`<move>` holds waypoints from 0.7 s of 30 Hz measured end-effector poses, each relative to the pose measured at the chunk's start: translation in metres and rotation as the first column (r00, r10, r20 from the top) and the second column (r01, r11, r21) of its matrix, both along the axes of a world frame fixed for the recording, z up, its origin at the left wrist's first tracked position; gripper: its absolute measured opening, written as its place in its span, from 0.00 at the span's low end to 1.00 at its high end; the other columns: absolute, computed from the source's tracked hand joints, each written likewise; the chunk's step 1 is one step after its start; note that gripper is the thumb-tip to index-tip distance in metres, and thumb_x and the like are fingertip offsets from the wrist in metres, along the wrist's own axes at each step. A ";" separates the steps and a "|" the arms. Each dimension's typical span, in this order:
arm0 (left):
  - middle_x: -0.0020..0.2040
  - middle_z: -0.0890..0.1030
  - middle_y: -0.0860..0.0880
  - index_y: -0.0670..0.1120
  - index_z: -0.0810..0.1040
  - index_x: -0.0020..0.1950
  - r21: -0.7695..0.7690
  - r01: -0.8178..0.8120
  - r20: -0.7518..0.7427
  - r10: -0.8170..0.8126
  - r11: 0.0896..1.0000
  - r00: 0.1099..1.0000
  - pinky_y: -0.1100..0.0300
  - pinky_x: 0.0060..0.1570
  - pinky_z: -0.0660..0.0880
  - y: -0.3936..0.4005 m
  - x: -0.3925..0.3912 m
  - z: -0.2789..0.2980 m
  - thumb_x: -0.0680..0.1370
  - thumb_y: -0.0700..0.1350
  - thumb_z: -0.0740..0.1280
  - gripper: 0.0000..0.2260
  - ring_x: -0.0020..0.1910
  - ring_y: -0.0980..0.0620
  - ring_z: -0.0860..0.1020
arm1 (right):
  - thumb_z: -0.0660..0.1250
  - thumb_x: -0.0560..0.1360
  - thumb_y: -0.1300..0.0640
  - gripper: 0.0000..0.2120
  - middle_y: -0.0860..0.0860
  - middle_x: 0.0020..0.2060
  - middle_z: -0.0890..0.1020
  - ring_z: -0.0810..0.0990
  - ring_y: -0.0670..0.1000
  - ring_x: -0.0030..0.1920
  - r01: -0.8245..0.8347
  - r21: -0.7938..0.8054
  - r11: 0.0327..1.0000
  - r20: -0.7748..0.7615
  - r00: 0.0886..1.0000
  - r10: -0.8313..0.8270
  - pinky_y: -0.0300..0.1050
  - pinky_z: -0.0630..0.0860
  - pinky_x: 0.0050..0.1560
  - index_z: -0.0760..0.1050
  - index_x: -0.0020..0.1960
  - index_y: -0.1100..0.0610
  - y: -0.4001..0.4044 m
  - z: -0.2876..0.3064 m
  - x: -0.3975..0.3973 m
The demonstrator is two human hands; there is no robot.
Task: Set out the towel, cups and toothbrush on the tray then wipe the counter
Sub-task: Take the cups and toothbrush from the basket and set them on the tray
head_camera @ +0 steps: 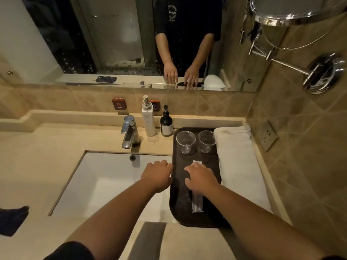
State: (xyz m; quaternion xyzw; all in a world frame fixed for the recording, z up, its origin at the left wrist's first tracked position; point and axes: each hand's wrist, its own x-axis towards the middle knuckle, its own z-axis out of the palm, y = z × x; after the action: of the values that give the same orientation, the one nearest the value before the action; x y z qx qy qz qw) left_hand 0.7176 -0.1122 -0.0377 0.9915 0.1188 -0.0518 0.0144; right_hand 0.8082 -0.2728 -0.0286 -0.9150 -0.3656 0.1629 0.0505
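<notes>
A dark tray [178,207] lies on the counter to the right of the sink. Two clear plastic cups [185,141] [207,141] stand upright at its far end. A white folded towel [238,162] lies along the tray's right side. A wrapped toothbrush [197,202] lies lengthwise in the tray's middle, partly under my right hand [201,178], which rests on it with fingers curled. My left hand [157,175] sits at the tray's left rim, fingers bent against the edge; whether it grips the rim is unclear.
A white sink [105,182] and chrome faucet [129,132] sit left of the tray. A white pump bottle [148,119] and a dark pump bottle [166,122] stand behind. A dark blue cloth [12,219] lies on the counter at far left. A mirror covers the back wall.
</notes>
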 end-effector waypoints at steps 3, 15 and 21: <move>0.64 0.78 0.47 0.51 0.71 0.68 0.011 0.004 -0.007 -0.004 1.000 1.000 0.50 0.56 0.75 0.006 -0.013 -0.001 0.80 0.57 0.64 0.19 0.57 0.45 0.78 | 0.62 0.77 0.43 0.25 0.52 0.71 0.69 0.69 0.56 0.69 0.031 -0.015 0.999 0.022 0.999 -0.031 0.55 0.67 0.66 0.65 0.73 0.48 -0.002 -0.004 -0.018; 0.62 0.77 0.46 0.48 0.70 0.69 -0.037 0.123 -0.024 -0.124 0.992 0.992 0.52 0.54 0.71 0.036 -0.105 0.005 0.81 0.52 0.62 0.18 0.57 0.45 0.77 | 0.59 0.75 0.35 0.33 0.53 0.72 0.69 0.68 0.57 0.70 0.226 -0.046 0.973 0.065 0.973 -0.222 0.56 0.66 0.67 0.62 0.74 0.50 0.010 -0.018 -0.117; 0.60 0.78 0.47 0.48 0.72 0.66 -0.031 0.136 0.032 -0.135 0.990 0.990 0.53 0.50 0.71 0.044 -0.129 0.007 0.80 0.49 0.63 0.16 0.54 0.46 0.77 | 0.57 0.76 0.36 0.32 0.53 0.76 0.61 0.63 0.59 0.73 0.282 -0.062 0.958 0.102 0.956 -0.275 0.60 0.64 0.69 0.60 0.75 0.49 0.023 -0.011 -0.142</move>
State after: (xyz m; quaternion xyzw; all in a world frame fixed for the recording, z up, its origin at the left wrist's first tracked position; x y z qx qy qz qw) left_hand 0.5889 -0.0679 -0.0307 0.9975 0.0503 -0.0397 0.0289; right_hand 0.6657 -0.2498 -0.0395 -0.9652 -0.2287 0.1254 0.0209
